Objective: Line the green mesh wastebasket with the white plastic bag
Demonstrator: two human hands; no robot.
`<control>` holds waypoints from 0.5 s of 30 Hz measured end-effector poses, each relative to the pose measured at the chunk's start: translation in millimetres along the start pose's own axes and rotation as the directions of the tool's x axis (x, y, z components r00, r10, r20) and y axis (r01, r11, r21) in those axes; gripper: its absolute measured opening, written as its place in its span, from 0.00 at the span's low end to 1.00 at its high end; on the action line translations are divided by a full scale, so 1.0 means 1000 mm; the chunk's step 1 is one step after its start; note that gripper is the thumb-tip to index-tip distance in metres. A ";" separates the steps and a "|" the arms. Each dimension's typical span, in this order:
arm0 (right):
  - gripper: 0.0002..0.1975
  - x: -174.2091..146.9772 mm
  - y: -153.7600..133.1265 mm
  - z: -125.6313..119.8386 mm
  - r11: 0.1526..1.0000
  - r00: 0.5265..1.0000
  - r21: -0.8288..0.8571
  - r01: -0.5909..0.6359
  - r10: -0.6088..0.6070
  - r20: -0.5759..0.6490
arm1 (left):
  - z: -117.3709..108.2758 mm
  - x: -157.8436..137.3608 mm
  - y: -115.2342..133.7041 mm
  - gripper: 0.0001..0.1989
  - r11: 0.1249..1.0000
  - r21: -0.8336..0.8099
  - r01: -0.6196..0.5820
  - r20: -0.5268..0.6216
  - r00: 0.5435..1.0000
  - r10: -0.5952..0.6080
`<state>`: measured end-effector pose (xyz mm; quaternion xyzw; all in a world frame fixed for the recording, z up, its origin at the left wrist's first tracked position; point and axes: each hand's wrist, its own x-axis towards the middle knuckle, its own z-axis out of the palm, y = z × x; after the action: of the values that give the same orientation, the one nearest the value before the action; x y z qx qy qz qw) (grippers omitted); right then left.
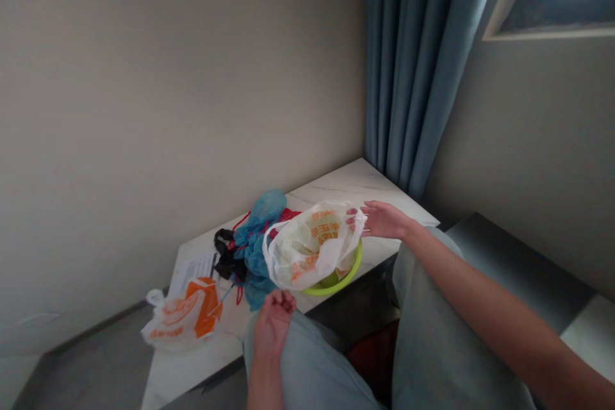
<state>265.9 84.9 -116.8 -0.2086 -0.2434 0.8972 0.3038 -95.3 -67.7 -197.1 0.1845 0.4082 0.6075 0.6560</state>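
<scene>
A white plastic bag (293, 253) with orange print hangs open-mouthed over a lime-green basin (358, 264), covering most of it. My right hand (382, 219) holds the bag's right edge, its fingers partly behind the thin film and stretching it sideways. Palm up beside my left thigh, my left hand (275, 320) has loosely curled fingers and an empty palm. It is just below the blue mesh-like bundle (259, 256), nearest the bag's lower left side. What lies inside the bag cannot be made out.
The marbled white table (362, 182) stands against the wall. Left on it are a second orange-printed plastic bag (185, 314), a printed sheet (192, 269), black fabric-like items (230, 264) and red cord (239, 295). A blue curtain (413, 77) hangs behind the far corner.
</scene>
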 end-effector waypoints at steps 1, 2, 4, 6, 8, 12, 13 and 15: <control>0.19 -0.001 0.001 0.003 1.000 0.999 -0.026 0.012 -0.011 0.033 | -0.001 0.001 -0.001 0.18 1.000 0.001 -0.011 -0.006 1.000 0.011; 0.20 -0.002 0.002 0.005 0.998 0.998 -0.051 0.027 -0.024 0.066 | -0.001 0.003 -0.002 0.17 1.000 0.005 -0.023 -0.013 1.000 0.023; 0.22 -0.003 0.005 0.008 0.994 0.993 -0.099 0.055 -0.044 0.112 | -0.003 0.006 -0.004 0.17 0.999 0.014 -0.045 -0.034 0.998 0.046; 0.24 -0.001 0.007 0.007 0.988 0.992 -0.146 0.047 -0.029 0.125 | -0.006 0.009 -0.005 0.17 0.998 0.013 -0.067 -0.074 0.995 0.068; 0.24 0.001 0.008 0.005 0.982 0.993 -0.190 -0.009 0.031 0.110 | -0.009 0.013 -0.005 0.18 0.995 0.004 -0.095 -0.125 0.988 0.095; 0.26 0.000 0.007 0.003 0.953 0.988 -0.272 -0.130 0.149 0.047 | -0.013 0.017 -0.004 0.18 0.989 0.011 -0.145 -0.187 0.972 0.144; 0.27 -0.002 0.006 0.004 0.944 0.987 -0.299 -0.142 0.160 0.034 | -0.013 0.017 -0.004 0.18 0.987 0.026 -0.161 -0.196 0.967 0.163; 0.29 -0.005 0.006 0.006 0.915 0.989 -0.379 -0.134 0.150 0.013 | -0.013 0.017 -0.006 0.19 0.972 0.097 -0.216 -0.222 0.947 0.233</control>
<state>263.7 76.2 -114.2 -0.2615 -0.4019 0.8574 0.1868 -102.8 -55.8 -214.4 0.1809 0.4798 0.6805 0.5234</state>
